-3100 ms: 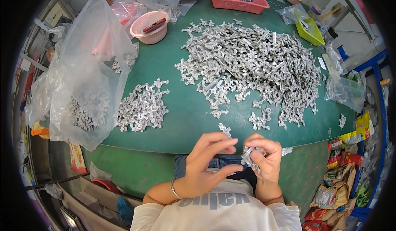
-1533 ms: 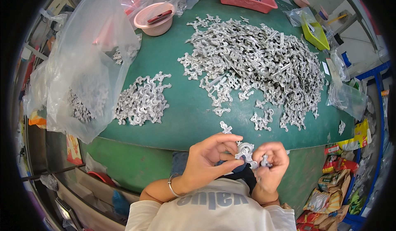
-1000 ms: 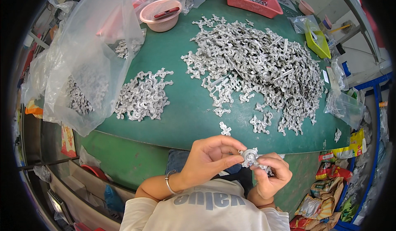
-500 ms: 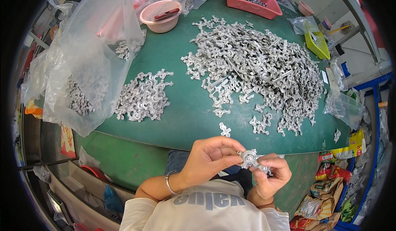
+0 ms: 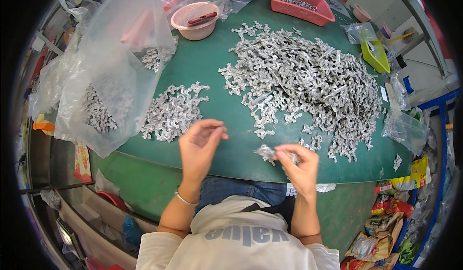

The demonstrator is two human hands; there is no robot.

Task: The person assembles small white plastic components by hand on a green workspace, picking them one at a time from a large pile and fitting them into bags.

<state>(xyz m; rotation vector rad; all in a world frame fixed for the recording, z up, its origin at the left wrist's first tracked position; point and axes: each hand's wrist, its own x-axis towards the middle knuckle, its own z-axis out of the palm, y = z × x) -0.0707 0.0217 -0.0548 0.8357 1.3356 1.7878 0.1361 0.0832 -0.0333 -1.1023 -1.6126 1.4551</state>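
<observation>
My right hand [image 5: 299, 166] is over the table's front edge, thumb and fingers pinched on a small silver metal part [image 5: 265, 153] that is blurred by motion. More grey metal shows between its fingers, mostly hidden. To the left, my left hand [image 5: 200, 147] is raised with thumb and fingers a little apart, and I see nothing in it. Just beyond it lies a smaller heap of similar silver cross-shaped parts [image 5: 173, 113]. A much larger heap of these parts [image 5: 308, 77] spreads over the middle and right of the table, past my right hand.
A clear plastic bag [image 5: 111, 67] with metal parts stands at the left of the green table [image 5: 226, 149]. Behind are a pink bowl [image 5: 195, 31] with a red-handled tool [image 5: 202, 18] and a pink tray [image 5: 301, 9] of parts. A yellow-green bin [image 5: 376, 58] sits at right.
My hands have parted. The left let go of the metal part and moved forward and left toward the smaller heap; the right moved forward over the table, keeping hold of metal.
</observation>
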